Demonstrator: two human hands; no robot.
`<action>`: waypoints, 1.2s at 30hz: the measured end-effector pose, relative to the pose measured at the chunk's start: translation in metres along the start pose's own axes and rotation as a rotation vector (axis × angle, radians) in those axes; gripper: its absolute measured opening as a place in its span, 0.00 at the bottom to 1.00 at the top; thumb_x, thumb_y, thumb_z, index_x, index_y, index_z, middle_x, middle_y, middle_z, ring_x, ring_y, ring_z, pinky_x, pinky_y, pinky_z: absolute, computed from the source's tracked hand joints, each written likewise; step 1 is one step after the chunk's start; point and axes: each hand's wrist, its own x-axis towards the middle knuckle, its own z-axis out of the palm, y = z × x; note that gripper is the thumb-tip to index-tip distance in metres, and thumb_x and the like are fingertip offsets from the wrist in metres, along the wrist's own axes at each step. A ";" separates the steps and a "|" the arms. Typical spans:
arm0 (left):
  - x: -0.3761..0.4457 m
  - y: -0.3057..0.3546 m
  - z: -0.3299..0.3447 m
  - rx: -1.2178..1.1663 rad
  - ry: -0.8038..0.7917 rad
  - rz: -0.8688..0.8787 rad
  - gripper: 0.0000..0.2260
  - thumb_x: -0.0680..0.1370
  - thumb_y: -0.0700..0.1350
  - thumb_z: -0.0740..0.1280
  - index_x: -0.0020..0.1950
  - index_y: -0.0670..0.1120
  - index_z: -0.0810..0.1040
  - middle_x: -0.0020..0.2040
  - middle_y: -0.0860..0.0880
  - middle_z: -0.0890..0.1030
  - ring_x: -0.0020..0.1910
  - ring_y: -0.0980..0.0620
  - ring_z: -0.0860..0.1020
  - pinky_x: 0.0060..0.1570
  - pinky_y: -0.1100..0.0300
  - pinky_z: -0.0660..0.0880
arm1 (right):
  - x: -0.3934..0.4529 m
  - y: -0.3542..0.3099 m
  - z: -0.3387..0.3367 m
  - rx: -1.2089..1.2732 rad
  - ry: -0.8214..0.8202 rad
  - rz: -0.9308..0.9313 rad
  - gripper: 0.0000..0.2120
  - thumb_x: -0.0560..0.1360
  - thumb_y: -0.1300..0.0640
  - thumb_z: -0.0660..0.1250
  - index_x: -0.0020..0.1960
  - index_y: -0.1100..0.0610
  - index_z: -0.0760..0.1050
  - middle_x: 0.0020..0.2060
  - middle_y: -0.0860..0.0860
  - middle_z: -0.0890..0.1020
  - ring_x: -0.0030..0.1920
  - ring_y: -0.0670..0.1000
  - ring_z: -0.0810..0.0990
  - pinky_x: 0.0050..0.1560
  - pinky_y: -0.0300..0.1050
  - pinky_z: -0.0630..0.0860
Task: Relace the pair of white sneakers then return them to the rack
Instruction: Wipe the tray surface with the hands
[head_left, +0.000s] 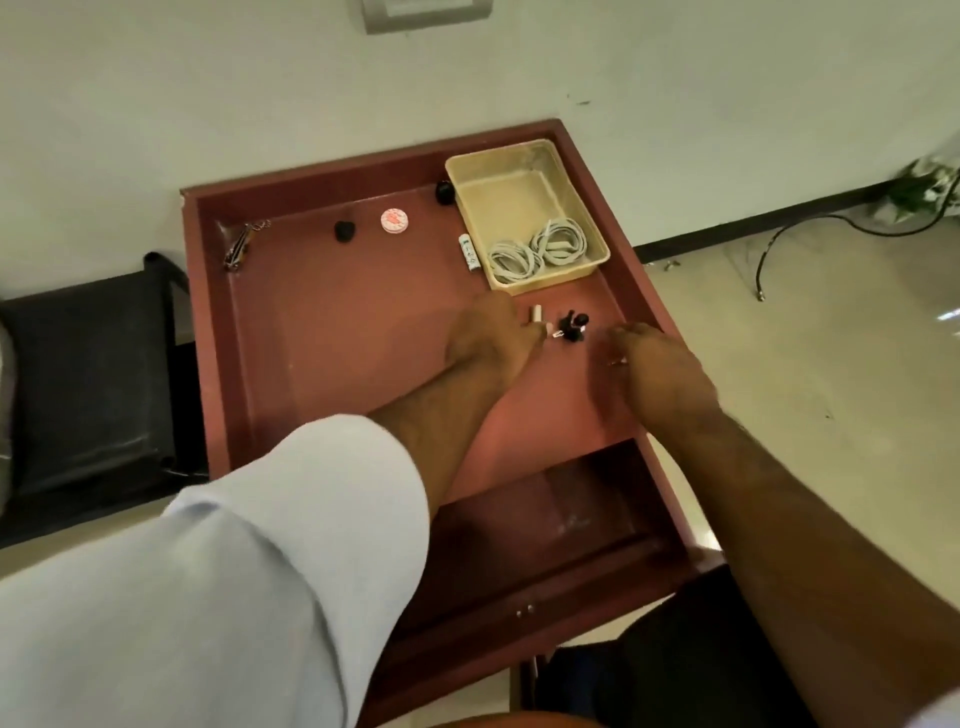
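I'm looking down on a dark red table (322, 332) with a raised rim, pushed against a white wall (208, 93). The floor (810, 332) to the right is pale and glossy, with a black cable (810, 223) trailing across it, and a black chair (88, 374) sits to the left. In the table's far right corner stands a beige tray (498, 192) holding two coils of white laces (540, 252). I see no sneakers or rack.

Scattered on the table are a round tin (394, 220), two black lumps (344, 230), a keyring (240, 250), a small white tube (468, 254) beside the tray, and a small black object (571, 326).

My left hand (488, 338) lies palm down just below the tray, fingers relaxed, fingertips beside a small pale cylinder (535, 314); I cannot tell if they touch it. My right hand (660, 364) hovers low, fingers loosely bent and blurred, holding nothing I can see.
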 end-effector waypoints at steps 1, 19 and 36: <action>-0.001 0.005 0.004 0.037 0.006 0.013 0.13 0.74 0.53 0.72 0.46 0.44 0.78 0.47 0.42 0.81 0.48 0.43 0.80 0.36 0.57 0.69 | 0.002 0.000 0.005 -0.045 -0.010 0.016 0.19 0.76 0.66 0.63 0.66 0.57 0.74 0.59 0.56 0.78 0.57 0.60 0.79 0.57 0.52 0.77; -0.172 -0.116 0.045 0.339 -0.636 -0.035 0.11 0.80 0.48 0.66 0.59 0.44 0.79 0.58 0.44 0.79 0.58 0.44 0.79 0.56 0.55 0.74 | -0.074 -0.012 0.069 -0.014 -0.905 -0.238 0.04 0.79 0.60 0.62 0.46 0.54 0.73 0.52 0.56 0.78 0.46 0.51 0.74 0.50 0.45 0.70; -0.159 -0.114 0.049 0.232 -0.620 -0.003 0.11 0.78 0.47 0.63 0.58 0.46 0.80 0.57 0.44 0.81 0.55 0.45 0.80 0.52 0.57 0.75 | -0.068 -0.055 0.058 -0.027 -0.948 -0.287 0.15 0.81 0.59 0.61 0.65 0.60 0.75 0.64 0.57 0.77 0.63 0.57 0.75 0.60 0.46 0.70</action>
